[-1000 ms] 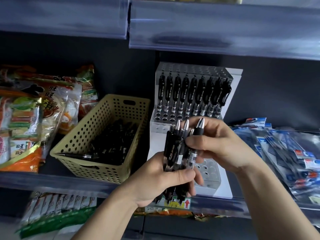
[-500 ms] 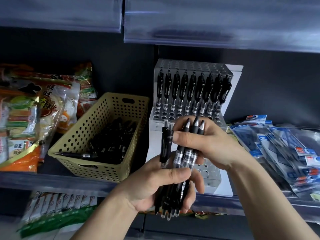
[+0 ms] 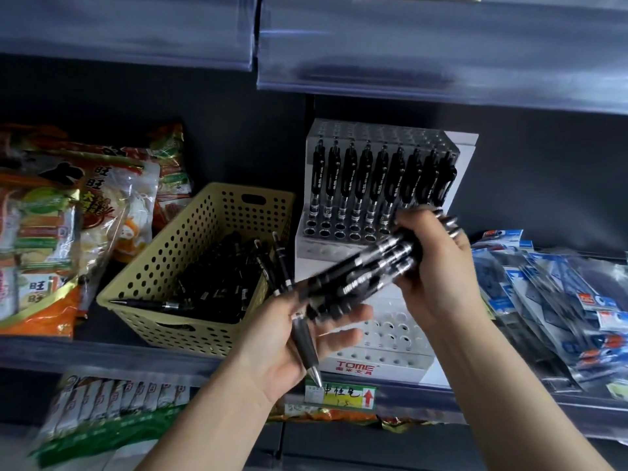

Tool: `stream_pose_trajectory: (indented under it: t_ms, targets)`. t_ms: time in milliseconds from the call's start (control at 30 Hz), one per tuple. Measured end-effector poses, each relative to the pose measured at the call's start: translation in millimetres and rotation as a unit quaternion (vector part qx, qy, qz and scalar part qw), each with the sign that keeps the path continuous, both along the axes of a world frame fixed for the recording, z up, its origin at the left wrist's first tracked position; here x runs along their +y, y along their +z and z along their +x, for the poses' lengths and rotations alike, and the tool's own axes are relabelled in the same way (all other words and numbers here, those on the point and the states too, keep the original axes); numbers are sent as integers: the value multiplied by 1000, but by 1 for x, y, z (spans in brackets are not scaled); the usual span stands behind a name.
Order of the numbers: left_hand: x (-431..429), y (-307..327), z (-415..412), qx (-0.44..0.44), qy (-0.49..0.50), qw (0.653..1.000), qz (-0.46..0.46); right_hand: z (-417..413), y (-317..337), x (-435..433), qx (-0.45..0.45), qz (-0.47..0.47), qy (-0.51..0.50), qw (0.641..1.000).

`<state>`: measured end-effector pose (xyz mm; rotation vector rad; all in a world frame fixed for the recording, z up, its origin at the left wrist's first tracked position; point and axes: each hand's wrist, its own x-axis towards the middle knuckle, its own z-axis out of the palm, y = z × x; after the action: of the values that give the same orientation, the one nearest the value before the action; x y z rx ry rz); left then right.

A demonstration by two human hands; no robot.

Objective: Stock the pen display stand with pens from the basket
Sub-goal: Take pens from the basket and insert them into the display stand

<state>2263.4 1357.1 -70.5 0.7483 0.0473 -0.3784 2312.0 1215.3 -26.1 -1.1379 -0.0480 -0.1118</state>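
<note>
Right hand [image 3: 438, 266] grips pens [image 3: 370, 271] above the palm-up, straight-fingered left hand [image 3: 282, 338]

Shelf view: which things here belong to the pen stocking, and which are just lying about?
In the job: pen display stand, yellow basket, basket pens, pen bundle gripped by the right hand, loose pen across the left hand.
Just lying about: snack bags, blue-labelled packets, shelf price tag.

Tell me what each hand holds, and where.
Right hand grips a bundle of black pens near their upper ends; left hand, palm open, supports the lower ends and one loose pen.
</note>
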Motion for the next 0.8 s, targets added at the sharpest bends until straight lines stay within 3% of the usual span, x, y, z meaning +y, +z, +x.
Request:
stream_pose_trajectory:
  t_ms: [133, 233, 367, 533, 600, 800]
  targets:
    - [-5, 0, 1, -24, 20, 999, -21, -6, -7, 12, -33, 41, -132, 990]
    - [-6, 2, 1, -33, 25, 997, -71, -17, -13, 29, -88, -18, -189, 978]
    - [-3, 0, 2, -22, 18, 986, -162, -33, -17, 44, -235, -120, -195, 945]
    - [1, 0, 2, -57, -38, 972, -223, -34, -28, 47, -282, -148, -189, 929]
    - [2, -6, 4, -72, -15, 975, -211, -34, -33, 49, -306, -170, -184, 919]
    - [8, -3, 10, -39, -25, 952, -303, -24, -50, 40, -389, -311, -187, 847]
